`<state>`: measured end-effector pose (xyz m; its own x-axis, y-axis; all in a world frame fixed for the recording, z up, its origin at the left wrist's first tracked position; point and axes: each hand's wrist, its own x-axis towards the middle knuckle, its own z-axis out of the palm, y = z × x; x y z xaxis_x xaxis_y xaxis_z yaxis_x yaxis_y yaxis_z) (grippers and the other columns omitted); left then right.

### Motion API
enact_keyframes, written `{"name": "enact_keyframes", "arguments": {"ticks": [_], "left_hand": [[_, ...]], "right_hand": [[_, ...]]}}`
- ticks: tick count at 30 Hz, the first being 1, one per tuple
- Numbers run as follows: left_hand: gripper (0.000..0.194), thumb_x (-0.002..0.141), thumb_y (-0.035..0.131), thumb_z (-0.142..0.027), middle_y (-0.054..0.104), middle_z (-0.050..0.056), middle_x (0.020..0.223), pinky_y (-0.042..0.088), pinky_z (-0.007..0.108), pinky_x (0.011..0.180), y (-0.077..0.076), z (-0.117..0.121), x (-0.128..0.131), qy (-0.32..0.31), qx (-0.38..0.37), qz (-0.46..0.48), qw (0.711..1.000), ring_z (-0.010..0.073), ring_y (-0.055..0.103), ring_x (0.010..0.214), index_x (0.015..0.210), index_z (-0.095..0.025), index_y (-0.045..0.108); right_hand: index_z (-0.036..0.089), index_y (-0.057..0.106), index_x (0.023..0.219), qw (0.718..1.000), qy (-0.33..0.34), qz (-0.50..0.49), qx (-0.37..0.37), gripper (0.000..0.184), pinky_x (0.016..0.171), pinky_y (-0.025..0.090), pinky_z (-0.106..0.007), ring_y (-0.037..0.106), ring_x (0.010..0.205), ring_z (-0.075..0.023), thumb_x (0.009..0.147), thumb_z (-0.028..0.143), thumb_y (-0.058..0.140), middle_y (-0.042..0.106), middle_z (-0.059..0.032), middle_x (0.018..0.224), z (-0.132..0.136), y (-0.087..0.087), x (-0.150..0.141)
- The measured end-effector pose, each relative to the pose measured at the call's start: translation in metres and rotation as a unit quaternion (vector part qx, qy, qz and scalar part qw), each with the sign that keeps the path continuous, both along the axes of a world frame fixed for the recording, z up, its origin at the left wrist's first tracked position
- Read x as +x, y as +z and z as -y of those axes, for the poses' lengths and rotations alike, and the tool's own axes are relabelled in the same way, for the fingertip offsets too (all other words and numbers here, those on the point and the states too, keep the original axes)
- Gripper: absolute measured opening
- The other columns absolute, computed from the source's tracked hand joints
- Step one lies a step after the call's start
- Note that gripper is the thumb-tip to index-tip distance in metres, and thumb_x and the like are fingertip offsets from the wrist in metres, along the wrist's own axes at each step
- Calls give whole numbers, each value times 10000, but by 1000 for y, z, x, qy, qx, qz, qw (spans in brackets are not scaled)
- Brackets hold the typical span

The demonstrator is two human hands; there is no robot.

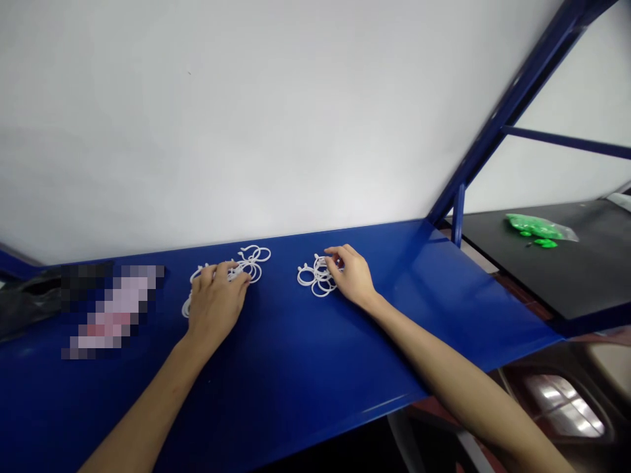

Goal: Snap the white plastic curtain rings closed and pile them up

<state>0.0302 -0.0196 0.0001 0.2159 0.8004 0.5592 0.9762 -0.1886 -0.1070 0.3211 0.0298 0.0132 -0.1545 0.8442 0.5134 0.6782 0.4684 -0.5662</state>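
Two heaps of white plastic rings lie on a blue table [296, 368] near the white wall. My left hand [217, 299] rests palm down on the left heap of rings [249, 259], fingers bent over some of them. My right hand [352, 276] lies at the right heap of rings [315, 279], its fingertips pinching the rings at the heap's right side.
A blurred-out object [111, 309] and a dark bag [24, 302] sit at the table's left. To the right stands a blue frame post [458, 213], and beyond it a black table [566, 263] carries a bag of green parts [537, 228].
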Motion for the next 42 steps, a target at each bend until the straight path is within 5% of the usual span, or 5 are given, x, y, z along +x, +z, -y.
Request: {"name": "enact_keyframes", "arguments": {"ticks": [12,21,25,30,42], "left_hand": [[160,948,543,-290,741,30,854,497,360,799,18,18,19,-98,61,126,985,215,672,798,996,-229,683],[71,922,601,-177,732,-16,831,509,306,836,23,32,44,-263,23,166,950,145,672,783,926,-219,658],[86,932,593,-167,729,-16,836,528,255,793,27,38,52,-293,-6,227,929,121,665,788,925,-216,663],[124,949,572,-213,732,-15,848,545,220,759,29,40,54,-270,-56,295,915,112,685,799,914,-225,691],[302,922,556,-522,775,-3,900,530,232,630,26,41,53,-124,-223,417,872,169,734,799,1011,-243,628]], "right_hand": [[199,664,1114,998,24,34,49,203,892,481,-421,581,900,-236,986,307,550,649,-76,933,9,7,-3],[188,570,1212,964,264,6,-9,262,854,529,-356,632,903,-184,988,324,570,669,-54,970,54,15,-22],[200,554,1087,963,268,5,-20,138,804,537,-340,628,871,-175,980,287,559,649,-51,963,63,13,-26],[203,526,1050,977,211,-13,-23,147,749,539,-328,618,852,-168,960,306,581,608,-67,1031,60,11,-23],[206,575,1228,960,275,-45,-6,228,760,553,-291,672,820,-152,1012,224,505,699,-48,960,60,8,-24]]}}
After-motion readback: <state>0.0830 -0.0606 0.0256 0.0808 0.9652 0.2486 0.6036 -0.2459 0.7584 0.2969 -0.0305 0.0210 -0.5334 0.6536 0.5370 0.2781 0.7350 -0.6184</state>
